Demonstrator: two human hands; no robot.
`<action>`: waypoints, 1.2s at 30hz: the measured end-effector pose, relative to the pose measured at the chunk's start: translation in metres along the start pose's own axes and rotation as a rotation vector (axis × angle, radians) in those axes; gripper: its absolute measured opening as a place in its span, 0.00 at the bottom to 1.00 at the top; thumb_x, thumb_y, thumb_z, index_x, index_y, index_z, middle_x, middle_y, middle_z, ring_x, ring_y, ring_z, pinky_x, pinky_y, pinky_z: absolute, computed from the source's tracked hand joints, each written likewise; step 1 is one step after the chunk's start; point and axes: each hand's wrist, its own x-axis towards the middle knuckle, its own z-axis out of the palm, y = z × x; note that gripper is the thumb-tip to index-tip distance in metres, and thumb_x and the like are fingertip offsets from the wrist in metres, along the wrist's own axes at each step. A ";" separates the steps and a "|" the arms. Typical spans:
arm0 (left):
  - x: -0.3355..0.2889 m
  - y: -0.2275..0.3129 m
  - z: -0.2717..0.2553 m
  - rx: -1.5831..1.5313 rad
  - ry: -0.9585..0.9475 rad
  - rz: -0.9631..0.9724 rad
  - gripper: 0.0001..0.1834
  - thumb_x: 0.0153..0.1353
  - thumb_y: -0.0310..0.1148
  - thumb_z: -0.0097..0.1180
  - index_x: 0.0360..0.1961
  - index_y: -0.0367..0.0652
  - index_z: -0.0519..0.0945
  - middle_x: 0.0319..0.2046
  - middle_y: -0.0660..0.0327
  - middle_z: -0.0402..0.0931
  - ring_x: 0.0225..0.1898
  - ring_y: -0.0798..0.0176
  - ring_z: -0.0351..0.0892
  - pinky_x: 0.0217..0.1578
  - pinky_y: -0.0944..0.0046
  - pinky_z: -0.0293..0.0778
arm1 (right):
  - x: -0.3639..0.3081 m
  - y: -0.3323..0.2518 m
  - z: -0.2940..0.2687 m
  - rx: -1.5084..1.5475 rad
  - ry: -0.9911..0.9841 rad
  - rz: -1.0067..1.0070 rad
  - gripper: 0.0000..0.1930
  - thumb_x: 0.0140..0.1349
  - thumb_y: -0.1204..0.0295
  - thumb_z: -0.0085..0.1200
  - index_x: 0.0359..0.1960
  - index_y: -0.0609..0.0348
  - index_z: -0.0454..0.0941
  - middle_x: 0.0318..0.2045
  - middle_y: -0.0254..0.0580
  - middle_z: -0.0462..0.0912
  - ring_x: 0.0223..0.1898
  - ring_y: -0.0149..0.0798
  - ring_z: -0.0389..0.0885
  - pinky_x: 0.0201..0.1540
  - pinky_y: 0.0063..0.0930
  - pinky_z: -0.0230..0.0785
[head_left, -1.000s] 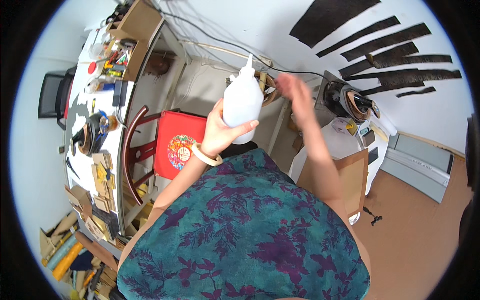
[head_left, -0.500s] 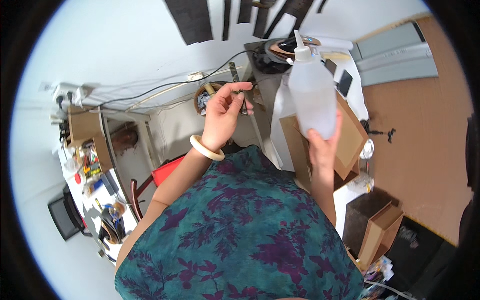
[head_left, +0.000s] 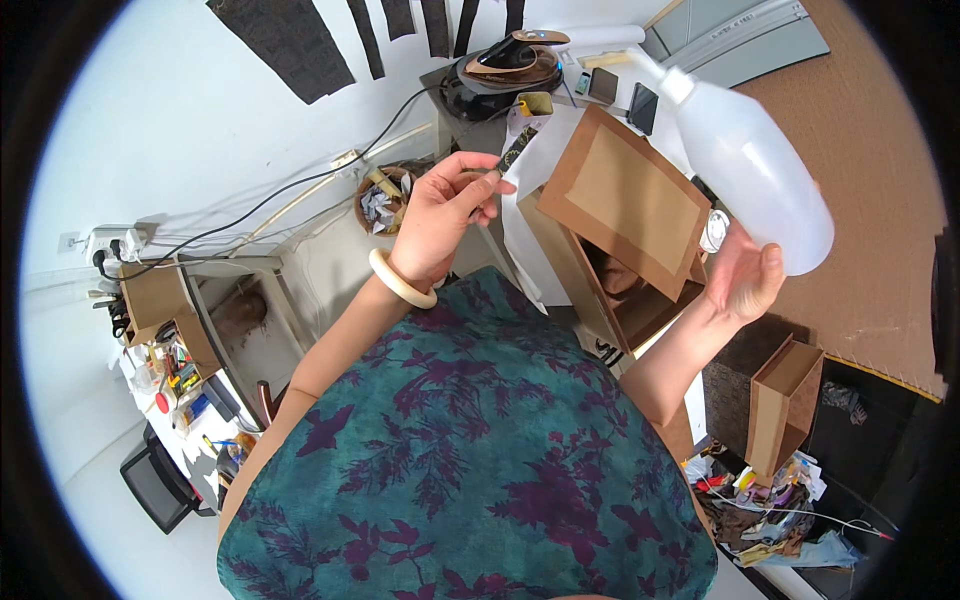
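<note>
White plastic, faintly see-through, makes up the squeeze bottle [head_left: 750, 165] that the right hand [head_left: 745, 280] holds up over the work table. It lies tilted, its narrow spout [head_left: 655, 68] pointing up and away from the fingers, its broad base toward the wrist. The right fingers are curled under the lower body, the palm cupping it from below; the thumb side is partly hidden behind the bottle. It looks large and probably weighty if full. The walls would likely give under a squeeze, so a grip low on the belly, as here, seems steadier than one near the neck, and the smooth plastic could slip in a loose hold.

Left of that, the left hand [head_left: 440, 215] is raised with its fingers pinched narrow on a thin dark brush [head_left: 515, 152], whose tip points up past the fingertips. A pale bangle [head_left: 400, 280] sits on that wrist.

Between the two hands, just below the bottle, stands a brown cardboard box [head_left: 625, 200] with its flap open, and a sheet of white paper [head_left: 535, 190] lies beside it near the left fingertips. Beyond the fingers, farther up, an iron [head_left: 510, 60] rests on the table. A smaller cardboard box [head_left: 785, 400] stands below the right wrist.
</note>
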 end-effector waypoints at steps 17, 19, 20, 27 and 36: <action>-0.027 -0.012 0.009 -0.032 0.042 -0.061 0.13 0.73 0.28 0.52 0.55 0.36 0.76 0.41 0.56 0.85 0.31 0.74 0.76 0.32 0.73 0.71 | -0.008 0.063 0.048 0.524 -0.172 0.328 0.47 0.56 0.43 0.67 0.70 0.57 0.60 0.63 0.59 0.71 0.67 0.61 0.67 0.72 0.61 0.55; -0.028 -0.014 0.007 -0.038 0.060 -0.061 0.13 0.73 0.28 0.52 0.55 0.35 0.75 0.41 0.55 0.85 0.31 0.74 0.76 0.32 0.73 0.70 | -0.018 0.053 0.056 0.266 -0.197 0.317 0.46 0.53 0.52 0.73 0.69 0.60 0.62 0.64 0.57 0.71 0.67 0.57 0.67 0.73 0.55 0.55; -0.028 -0.014 0.005 -0.031 0.067 -0.067 0.13 0.73 0.28 0.52 0.54 0.35 0.75 0.41 0.55 0.85 0.31 0.73 0.76 0.32 0.73 0.70 | -0.021 0.050 0.058 0.137 -0.208 0.310 0.46 0.51 0.56 0.76 0.68 0.61 0.63 0.64 0.56 0.71 0.67 0.54 0.68 0.73 0.52 0.56; -0.031 -0.010 0.010 -0.023 0.078 -0.101 0.13 0.72 0.28 0.53 0.54 0.32 0.75 0.44 0.53 0.85 0.31 0.72 0.78 0.32 0.73 0.71 | -0.034 0.057 0.052 -0.065 -0.177 0.263 0.42 0.46 0.72 0.79 0.63 0.65 0.68 0.56 0.47 0.78 0.59 0.43 0.76 0.65 0.40 0.66; -0.032 -0.010 0.010 -0.034 0.062 -0.112 0.13 0.71 0.28 0.53 0.53 0.32 0.76 0.43 0.53 0.86 0.30 0.71 0.80 0.31 0.72 0.71 | -0.038 0.048 0.074 -0.180 -0.177 0.148 0.38 0.43 0.75 0.80 0.58 0.68 0.74 0.50 0.48 0.82 0.51 0.41 0.82 0.56 0.35 0.76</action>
